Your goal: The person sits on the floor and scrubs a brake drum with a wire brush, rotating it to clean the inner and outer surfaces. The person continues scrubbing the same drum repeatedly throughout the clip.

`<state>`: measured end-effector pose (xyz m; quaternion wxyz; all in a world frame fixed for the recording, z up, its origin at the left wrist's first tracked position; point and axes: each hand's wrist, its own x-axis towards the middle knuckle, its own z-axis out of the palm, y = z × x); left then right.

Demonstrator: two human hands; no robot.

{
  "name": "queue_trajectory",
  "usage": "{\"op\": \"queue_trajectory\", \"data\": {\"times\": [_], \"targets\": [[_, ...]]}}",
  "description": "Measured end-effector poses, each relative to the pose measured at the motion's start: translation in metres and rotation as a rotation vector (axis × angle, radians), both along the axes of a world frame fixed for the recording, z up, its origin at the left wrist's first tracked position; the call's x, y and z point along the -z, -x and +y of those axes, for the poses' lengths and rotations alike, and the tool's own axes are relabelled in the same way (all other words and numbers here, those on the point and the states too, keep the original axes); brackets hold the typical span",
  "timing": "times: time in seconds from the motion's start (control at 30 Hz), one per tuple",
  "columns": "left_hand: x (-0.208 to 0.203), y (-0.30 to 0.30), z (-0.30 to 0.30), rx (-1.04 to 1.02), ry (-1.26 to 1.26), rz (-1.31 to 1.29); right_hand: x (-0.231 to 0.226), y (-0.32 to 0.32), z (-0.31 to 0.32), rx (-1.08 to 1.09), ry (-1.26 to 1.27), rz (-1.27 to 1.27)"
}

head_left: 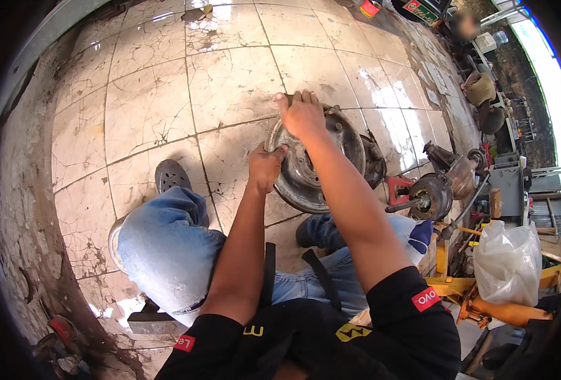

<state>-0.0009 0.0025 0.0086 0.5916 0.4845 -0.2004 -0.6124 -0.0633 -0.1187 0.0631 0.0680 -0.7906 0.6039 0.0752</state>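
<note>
A round, worn metal brake backing plate (301, 197) stands tilted between my legs, with a hub opening and bolt holes at its middle. My left hand (268, 167) is closed on its left edge, the thumb lying on the face and the fingers curled behind. Over the far rim bends my right hand (302, 115), closed, with its thumb apart on the left. A small dark piece shows between that thumb and the fingers; its kind is unclear. My right forearm covers part of the plate. Behind the plate's right side sits another round dark metal part (374, 162).
To the right lies a greasy axle assembly (461, 177) near a red stand (398, 189). A yellow frame (445, 286) and a clear plastic bag (507, 261) are at the lower right. Cracked tiles (147, 114) cover the floor. Another person (480, 88) sits at the far right.
</note>
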Motion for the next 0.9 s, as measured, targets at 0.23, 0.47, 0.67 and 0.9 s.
{"op": "queue_trajectory", "data": {"times": [0.23, 0.47, 0.67, 0.9], "targets": [[0.002, -0.002, 0.000, 0.010, -0.032, -0.029, -0.016, 0.000, 0.000, 0.023, -0.045, 0.008], [-0.008, -0.008, 0.000, 0.039, -0.049, -0.122, -0.011, -0.011, 0.021, -0.190, -0.044, -0.025], [0.013, -0.006, -0.002, -0.005, -0.006, -0.063, -0.010, -0.012, 0.016, -0.151, -0.013, 0.048], [0.013, -0.006, -0.001, 0.006, 0.013, -0.052, -0.026, -0.009, 0.010, -0.157, -0.144, 0.059]]}}
